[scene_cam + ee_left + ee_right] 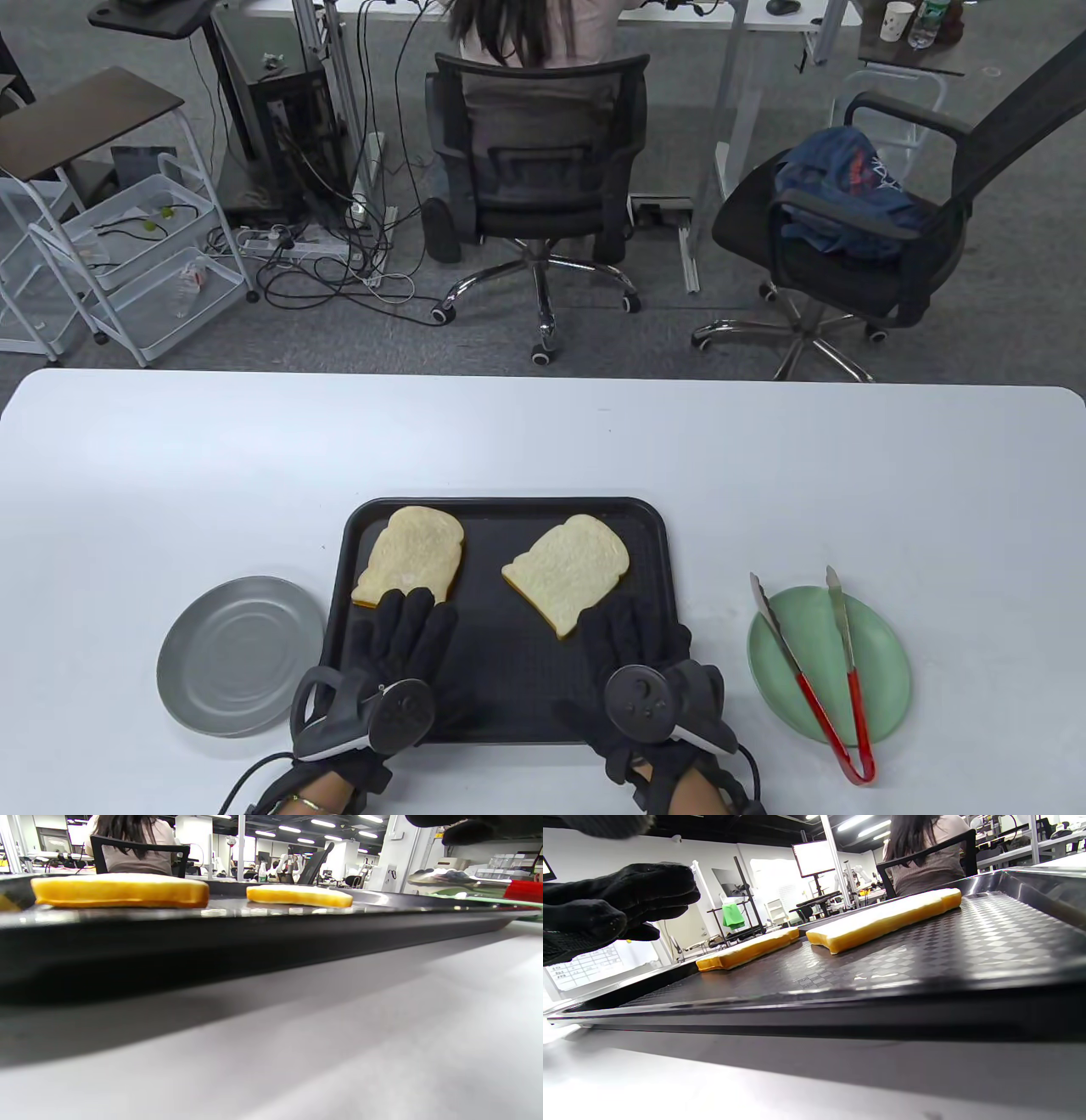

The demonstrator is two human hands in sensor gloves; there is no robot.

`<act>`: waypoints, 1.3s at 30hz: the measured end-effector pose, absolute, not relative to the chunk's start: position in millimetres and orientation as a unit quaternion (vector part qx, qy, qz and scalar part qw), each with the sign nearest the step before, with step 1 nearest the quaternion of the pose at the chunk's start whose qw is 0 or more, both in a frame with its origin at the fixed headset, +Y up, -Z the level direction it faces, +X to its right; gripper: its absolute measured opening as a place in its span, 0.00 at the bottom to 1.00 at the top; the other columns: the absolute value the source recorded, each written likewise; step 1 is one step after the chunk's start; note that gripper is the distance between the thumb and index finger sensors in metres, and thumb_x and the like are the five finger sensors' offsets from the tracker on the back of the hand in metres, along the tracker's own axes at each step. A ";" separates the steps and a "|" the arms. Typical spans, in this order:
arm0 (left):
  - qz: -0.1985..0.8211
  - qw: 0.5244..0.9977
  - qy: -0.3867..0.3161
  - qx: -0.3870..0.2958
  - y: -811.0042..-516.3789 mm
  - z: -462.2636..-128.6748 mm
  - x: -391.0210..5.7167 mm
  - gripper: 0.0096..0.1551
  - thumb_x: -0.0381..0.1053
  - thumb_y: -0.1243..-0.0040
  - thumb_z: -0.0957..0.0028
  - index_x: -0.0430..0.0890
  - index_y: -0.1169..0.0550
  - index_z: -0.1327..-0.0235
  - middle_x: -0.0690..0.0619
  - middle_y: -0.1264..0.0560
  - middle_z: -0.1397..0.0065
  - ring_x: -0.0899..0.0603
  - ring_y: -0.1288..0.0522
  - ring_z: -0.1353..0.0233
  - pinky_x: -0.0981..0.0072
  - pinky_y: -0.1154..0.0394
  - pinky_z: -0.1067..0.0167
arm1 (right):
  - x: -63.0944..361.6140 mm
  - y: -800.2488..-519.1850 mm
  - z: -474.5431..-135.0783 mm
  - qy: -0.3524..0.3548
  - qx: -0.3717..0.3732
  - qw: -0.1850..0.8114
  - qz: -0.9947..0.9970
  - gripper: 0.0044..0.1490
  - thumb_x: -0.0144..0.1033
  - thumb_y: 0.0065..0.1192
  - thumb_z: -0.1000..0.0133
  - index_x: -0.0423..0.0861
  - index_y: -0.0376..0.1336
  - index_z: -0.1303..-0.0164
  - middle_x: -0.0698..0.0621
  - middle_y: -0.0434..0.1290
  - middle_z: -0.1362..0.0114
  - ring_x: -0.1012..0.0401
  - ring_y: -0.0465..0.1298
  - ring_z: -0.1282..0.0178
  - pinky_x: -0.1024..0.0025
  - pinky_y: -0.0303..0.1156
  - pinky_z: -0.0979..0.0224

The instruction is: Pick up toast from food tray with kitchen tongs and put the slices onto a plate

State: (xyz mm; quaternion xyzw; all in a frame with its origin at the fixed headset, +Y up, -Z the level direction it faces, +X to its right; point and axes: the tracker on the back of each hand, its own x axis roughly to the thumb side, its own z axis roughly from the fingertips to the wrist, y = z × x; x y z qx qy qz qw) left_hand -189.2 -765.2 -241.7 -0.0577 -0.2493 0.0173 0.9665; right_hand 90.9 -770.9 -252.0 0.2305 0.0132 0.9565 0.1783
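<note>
Tongs lie lower right on green plate, long axis near-vertical, red handles toward bottom edge. Right hand nearer, flat, empty; left hand likewise empty.

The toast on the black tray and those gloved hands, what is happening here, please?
A person's left hand and right hand rest open over the near part of the black tray, holding nothing. Two toast slices lie on it: the left slice and the right slice. The red-handled tongs lie untouched on the green plate at the right. A grey plate sits at the left. No toast is moved yet.
</note>
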 end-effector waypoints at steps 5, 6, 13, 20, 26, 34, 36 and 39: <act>0.018 0.967 -0.249 -0.059 -765.9 -242.0 -189.4 0.58 0.74 0.68 0.29 0.38 0.68 0.07 0.28 0.69 0.09 0.17 0.65 0.15 0.17 0.52 0.24 | 90.4 -771.3 -251.9 0.015 0.233 0.179 0.956 0.65 0.70 0.51 0.51 0.41 0.31 0.23 0.31 0.30 0.19 0.34 0.31 0.23 0.19 0.34 0.40; 0.018 0.967 -0.249 -0.059 -766.1 -242.1 -189.4 0.58 0.74 0.68 0.29 0.38 0.68 0.07 0.28 0.69 0.09 0.17 0.64 0.15 0.17 0.52 0.24 | 90.5 -771.4 -251.8 0.015 0.234 0.179 0.956 0.65 0.70 0.51 0.51 0.41 0.31 0.23 0.31 0.30 0.19 0.34 0.31 0.23 0.19 0.34 0.40; 0.018 0.967 -0.248 -0.063 -766.8 -242.5 -189.9 0.58 0.74 0.68 0.29 0.38 0.68 0.07 0.28 0.69 0.09 0.17 0.65 0.15 0.17 0.52 0.24 | 91.6 -771.6 -251.8 0.017 0.233 0.184 0.955 0.65 0.70 0.51 0.51 0.41 0.31 0.23 0.31 0.30 0.19 0.34 0.31 0.23 0.19 0.34 0.40; 0.018 0.966 -0.249 -0.065 -767.3 -242.8 -190.0 0.58 0.74 0.68 0.29 0.38 0.68 0.07 0.28 0.68 0.09 0.17 0.64 0.15 0.17 0.52 0.24 | 91.9 -772.3 -252.0 0.022 0.235 0.186 0.954 0.65 0.70 0.51 0.51 0.41 0.30 0.23 0.31 0.30 0.19 0.34 0.31 0.23 0.19 0.34 0.40; 0.017 0.966 -0.250 -0.064 -768.1 -243.3 -190.3 0.58 0.74 0.68 0.29 0.38 0.68 0.08 0.27 0.69 0.09 0.17 0.64 0.15 0.17 0.52 0.24 | 91.6 -772.3 -251.7 0.021 0.236 0.185 0.954 0.65 0.70 0.51 0.51 0.40 0.30 0.24 0.31 0.30 0.19 0.34 0.31 0.23 0.19 0.34 0.40; 0.015 0.967 -0.248 -0.065 -768.8 -244.1 -192.4 0.58 0.74 0.68 0.29 0.38 0.68 0.08 0.27 0.68 0.09 0.17 0.64 0.15 0.17 0.52 0.24 | 92.2 -772.7 -251.4 0.026 0.231 0.179 0.956 0.65 0.70 0.51 0.51 0.40 0.29 0.24 0.31 0.29 0.20 0.33 0.30 0.23 0.18 0.35 0.40; 0.017 0.967 -0.246 -0.065 -769.1 -244.7 -193.4 0.58 0.74 0.68 0.29 0.38 0.68 0.08 0.27 0.69 0.09 0.17 0.64 0.15 0.17 0.52 0.24 | 92.2 -772.5 -251.3 0.028 0.230 0.178 0.956 0.65 0.70 0.51 0.51 0.40 0.29 0.24 0.31 0.29 0.20 0.33 0.30 0.23 0.18 0.35 0.40; 0.017 0.967 -0.245 -0.066 -769.5 -244.9 -193.7 0.58 0.74 0.68 0.29 0.38 0.68 0.08 0.27 0.68 0.09 0.16 0.64 0.15 0.17 0.52 0.24 | 93.1 -770.2 -251.8 0.027 0.226 0.180 0.957 0.65 0.70 0.51 0.51 0.41 0.29 0.24 0.31 0.29 0.20 0.33 0.30 0.23 0.18 0.35 0.40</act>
